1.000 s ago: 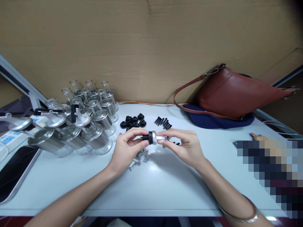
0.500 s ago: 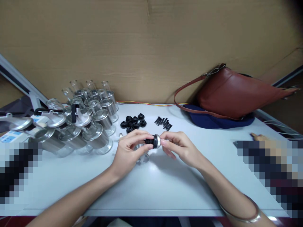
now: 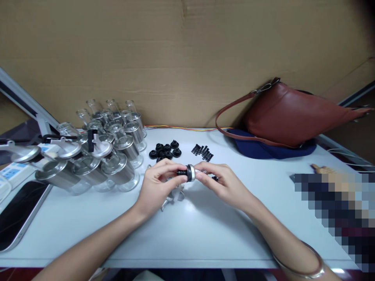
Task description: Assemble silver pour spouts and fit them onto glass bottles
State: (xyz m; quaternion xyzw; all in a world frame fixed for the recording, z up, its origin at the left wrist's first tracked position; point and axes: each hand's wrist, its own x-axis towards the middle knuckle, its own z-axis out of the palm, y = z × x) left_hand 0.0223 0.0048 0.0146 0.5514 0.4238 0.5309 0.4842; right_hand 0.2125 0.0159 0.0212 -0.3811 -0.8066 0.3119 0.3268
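In front of me, both hands meet at a bottle stopper (image 3: 190, 173) with a black ribbed plug and a silver cap. My left hand (image 3: 156, 183) pinches its black plug end between thumb and fingers. From the other side, my right hand (image 3: 227, 181) closes thumb and fingertips on the silver cap end. A small black piece (image 3: 215, 178) shows under my right fingers; its kind is unclear. Loose silver metal parts (image 3: 176, 194) lie below my left hand, partly hidden by it. Behind the hands sit a cluster of black rubber plugs (image 3: 166, 148) and several small black pins (image 3: 202, 151).
Glass bottles with metal sleeves (image 3: 118, 171) crowd the left, some topped with silver lids (image 3: 104, 148). A phone (image 3: 23, 212) and a power strip (image 3: 13, 171) lie at far left. A brown bag (image 3: 293, 117) rests on dark blue cloth (image 3: 252, 150); another person's hand (image 3: 320, 169) is at right.
Both hands have shifted slightly left with the stopper. The small black piece under my right fingers now shows, along with more of the metal parts below my left hand.
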